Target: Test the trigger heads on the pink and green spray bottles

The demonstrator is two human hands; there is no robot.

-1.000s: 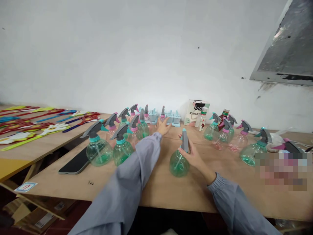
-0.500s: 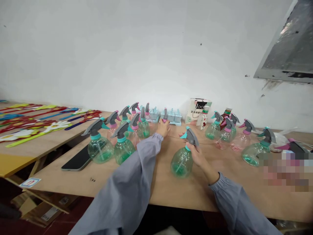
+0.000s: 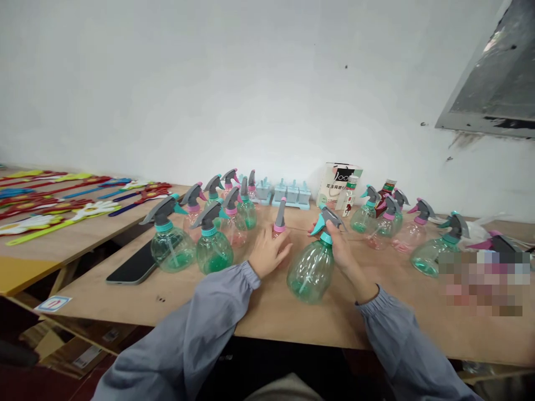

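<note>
In the middle of the table, my left hand (image 3: pixel 270 252) is closed around a spray bottle with a pink collar and grey trigger head (image 3: pixel 281 214); my fingers hide most of its body. Just to the right, my right hand (image 3: pixel 343 257) grips the neck of a clear green spray bottle (image 3: pixel 310 274) with a turquoise collar and trigger. That bottle is slightly tilted and has green at its base. Left of my hands stands a group of green and pink spray bottles, the nearest being a green one (image 3: pixel 214 253).
More spray bottles, including a green one (image 3: pixel 432 256), stand at the right. Pale blue molds (image 3: pixel 292 195) and a printed box (image 3: pixel 339 186) line the wall. A phone (image 3: pixel 131 266) lies at the left. Colorful hand-shaped sticks (image 3: pixel 83 214) cover the neighbouring table.
My left hand has come back toward me with the pink-collared bottle. The green bottle in my right hand stays in nearly the same place, its trigger head turned slightly.
</note>
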